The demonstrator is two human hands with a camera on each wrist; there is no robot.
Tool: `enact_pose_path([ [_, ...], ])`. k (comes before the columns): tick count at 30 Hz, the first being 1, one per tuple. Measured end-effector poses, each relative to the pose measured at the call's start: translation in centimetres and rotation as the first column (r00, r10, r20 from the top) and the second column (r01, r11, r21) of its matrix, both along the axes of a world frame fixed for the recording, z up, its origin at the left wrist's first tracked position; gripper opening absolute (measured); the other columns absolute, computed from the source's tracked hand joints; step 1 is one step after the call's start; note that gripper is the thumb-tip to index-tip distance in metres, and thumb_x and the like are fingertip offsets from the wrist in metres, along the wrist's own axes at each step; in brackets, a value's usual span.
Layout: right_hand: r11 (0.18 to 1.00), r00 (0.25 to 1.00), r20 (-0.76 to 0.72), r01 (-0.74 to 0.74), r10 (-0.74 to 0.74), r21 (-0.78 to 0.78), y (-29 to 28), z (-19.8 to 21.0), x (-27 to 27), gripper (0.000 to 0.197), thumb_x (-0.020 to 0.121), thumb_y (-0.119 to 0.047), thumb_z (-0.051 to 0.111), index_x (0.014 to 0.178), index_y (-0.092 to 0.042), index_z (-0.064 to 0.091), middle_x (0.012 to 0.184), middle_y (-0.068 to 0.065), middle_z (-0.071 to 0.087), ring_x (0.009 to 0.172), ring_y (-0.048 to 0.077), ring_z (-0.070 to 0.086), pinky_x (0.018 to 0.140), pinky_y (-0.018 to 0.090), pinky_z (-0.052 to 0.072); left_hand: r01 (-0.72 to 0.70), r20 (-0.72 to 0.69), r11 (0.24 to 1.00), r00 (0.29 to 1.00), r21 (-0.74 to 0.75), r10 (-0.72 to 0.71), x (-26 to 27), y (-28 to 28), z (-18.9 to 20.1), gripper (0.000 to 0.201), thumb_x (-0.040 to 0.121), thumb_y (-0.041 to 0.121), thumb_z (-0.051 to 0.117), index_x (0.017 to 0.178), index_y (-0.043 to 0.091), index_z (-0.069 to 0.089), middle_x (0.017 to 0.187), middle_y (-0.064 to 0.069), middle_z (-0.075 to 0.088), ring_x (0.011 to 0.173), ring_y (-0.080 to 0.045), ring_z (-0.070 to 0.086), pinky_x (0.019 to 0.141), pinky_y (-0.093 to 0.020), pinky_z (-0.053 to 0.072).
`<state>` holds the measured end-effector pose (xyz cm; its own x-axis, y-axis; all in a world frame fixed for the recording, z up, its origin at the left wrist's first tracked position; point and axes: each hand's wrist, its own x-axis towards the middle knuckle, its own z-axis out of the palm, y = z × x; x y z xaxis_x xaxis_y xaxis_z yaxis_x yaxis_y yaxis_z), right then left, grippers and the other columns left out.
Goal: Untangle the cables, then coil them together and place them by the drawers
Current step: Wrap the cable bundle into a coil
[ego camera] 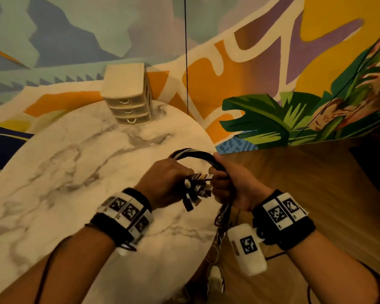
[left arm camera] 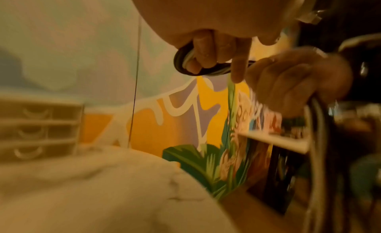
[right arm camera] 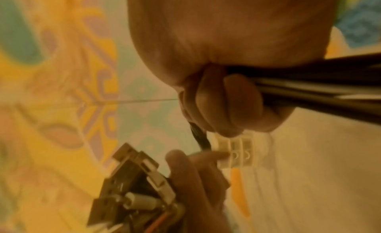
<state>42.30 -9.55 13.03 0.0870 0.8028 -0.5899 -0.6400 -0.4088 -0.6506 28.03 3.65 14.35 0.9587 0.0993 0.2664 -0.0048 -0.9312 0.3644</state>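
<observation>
A bundle of black and white cables (ego camera: pixel 195 155) arches in a loop between my two hands above the right edge of the marble table (ego camera: pixel 75 172). My left hand (ego camera: pixel 169 183) grips one side of the loop, and a cluster of plugs (ego camera: pixel 199 188) sticks out beside its fingers. My right hand (ego camera: pixel 226 183) is curled round the other side, and the cables (ego camera: pixel 223 216) trail down past the table edge. The left wrist view shows fingers (left arm camera: pixel 208 52) wrapped round the cable loop (left arm camera: pixel 181 60). In the right wrist view the fingers (right arm camera: pixel 226 102) close on the dark cables (right arm camera: pixel 319 89), with the plugs (right arm camera: pixel 140 179) below. A cream three-drawer unit (ego camera: pixel 127 95) stands at the table's far edge.
A painted mural wall (ego camera: pixel 272 62) rises just behind the table and drawers, with a thin black cord (ego camera: pixel 185 62) hanging down it. Wooden floor (ego camera: pixel 305 183) lies to the right of the table. Bare marble spreads to the left of my hands.
</observation>
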Motion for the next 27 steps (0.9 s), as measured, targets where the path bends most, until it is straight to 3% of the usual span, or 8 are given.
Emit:
enact_pose_path([
  [3, 0.987, 0.96, -0.281, 0.025, 0.02, 0.156, 0.7, 0.5, -0.6, 0.055, 0.091, -0.054, 0.036, 0.048, -0.021, 0.029, 0.043, -0.005, 0.018, 0.033, 0.009, 0.02, 0.036, 0.016, 0.019, -0.278, -0.099, 0.648, 0.949, -0.709, 0.299, 0.8, -3.5, -0.2, 0.06, 0.094, -0.002, 0.037, 0.052, 0.028, 0.069, 0.055, 0.013, 0.063, 0.052, -0.001, 0.058, 0.056, -0.02, 0.048],
  [9, 0.98, 0.955, -0.233, -0.163, 0.186, 0.115, 2.1, 1.4, -1.9, 0.059, 0.088, -0.06, 0.033, 0.045, -0.021, 0.026, 0.039, -0.006, 0.023, 0.035, 0.009, 0.015, 0.04, 0.02, 0.01, -0.316, -0.137, 0.299, 0.857, -0.9, 0.496, 2.5, -4.1, 0.8, 0.019, 0.091, 0.025, 0.057, 0.072, 0.025, 0.062, 0.062, 0.009, 0.064, 0.061, 0.005, 0.059, 0.061, -0.013, 0.047],
  [13, 0.991, 0.98, 0.165, -0.093, 0.109, -0.101, 2.6, 2.0, -3.1, 0.08, 0.09, -0.07, 0.021, 0.044, -0.009, 0.046, 0.045, 0.01, 0.04, 0.042, 0.021, 0.037, 0.051, 0.028, 0.038, -0.4, -0.259, 0.088, 0.729, -0.912, 0.633, 3.6, -3.5, -0.2, 0.02, 0.089, 0.023, 0.061, 0.07, 0.017, 0.064, 0.056, 0.001, 0.061, 0.056, -0.018, 0.057, 0.053, -0.026, 0.045],
  [17, 0.979, 0.447, 0.88, 0.037, 0.163, -0.2, 2.0, 1.1, -4.8, 0.053, 0.097, -0.051, 0.032, 0.094, -0.009, 0.063, 0.077, 0.01, 0.062, 0.074, 0.026, 0.061, 0.07, 0.035, 0.048, -0.491, -0.263, 0.091, 0.604, -0.867, 0.752, 4.6, -1.4, -0.6, 0.028, 0.088, 0.018, 0.059, 0.06, 0.016, 0.062, 0.044, 0.008, 0.052, 0.05, -0.011, 0.047, 0.051, -0.023, 0.035],
  [19, 0.976, 0.168, 0.963, 0.021, 0.21, -0.216, 1.9, 0.6, -5.4, 0.03, 0.097, -0.043, 0.039, 0.108, -0.017, 0.048, 0.09, 0.001, 0.06, 0.08, 0.023, 0.06, 0.067, 0.035, 0.045, -0.508, -0.238, 0.124, 0.588, -0.852, 0.773, 5.3, -1.3, -0.5, 0.025, 0.089, 0.02, 0.058, 0.065, 0.015, 0.064, 0.058, 0.008, 0.059, 0.056, -0.006, 0.053, 0.053, -0.015, 0.039],
  [21, 0.955, 0.09, 0.952, 0.021, 0.292, -0.295, 2.3, 0.4, -5.0, 0.023, 0.097, -0.04, 0.039, 0.099, -0.018, 0.046, 0.082, 0.002, 0.057, 0.069, 0.021, 0.053, 0.059, 0.032, 0.04, -0.522, -0.255, 0.119, 0.588, -0.845, 0.768, 5.9, -1.6, -0.5, 0.021, 0.09, 0.022, 0.059, 0.073, 0.013, 0.066, 0.066, 0.001, 0.063, 0.058, -0.01, 0.054, 0.051, -0.014, 0.04],
  [24, 0.976, 0.521, 0.835, 0.018, 0.178, -0.219, 2.8, 1.7, -3.2, 0.031, 0.092, -0.028, 0.049, 0.065, -0.015, 0.044, 0.057, 0.002, 0.039, 0.047, 0.016, 0.033, 0.047, 0.026, 0.024, -0.38, -0.23, 0.085, 0.707, -0.921, 0.669, 5.6, -1.7, -0.9, 0.028, 0.092, 0.032, 0.057, 0.074, 0.017, 0.072, 0.083, -0.011, 0.069, 0.061, -0.016, 0.052, 0.063, -0.029, 0.041],
  [27, 0.995, 0.94, 0.33, -0.054, 0.079, -0.086, 2.8, 3.5, -2.0, 0.038, 0.088, -0.021, 0.046, 0.053, -0.022, 0.032, 0.049, -0.002, 0.024, 0.044, 0.013, 0.013, 0.048, 0.027, 0.01, -0.236, -0.2, 0.02, 0.865, -0.972, 0.461, 4.4, -1.5, -0.8, 0.037, 0.085, 0.049, 0.053, 0.093, 0.02, 0.074, 0.095, -0.011, 0.067, 0.08, -0.024, 0.053, 0.074, -0.038, 0.041],
])
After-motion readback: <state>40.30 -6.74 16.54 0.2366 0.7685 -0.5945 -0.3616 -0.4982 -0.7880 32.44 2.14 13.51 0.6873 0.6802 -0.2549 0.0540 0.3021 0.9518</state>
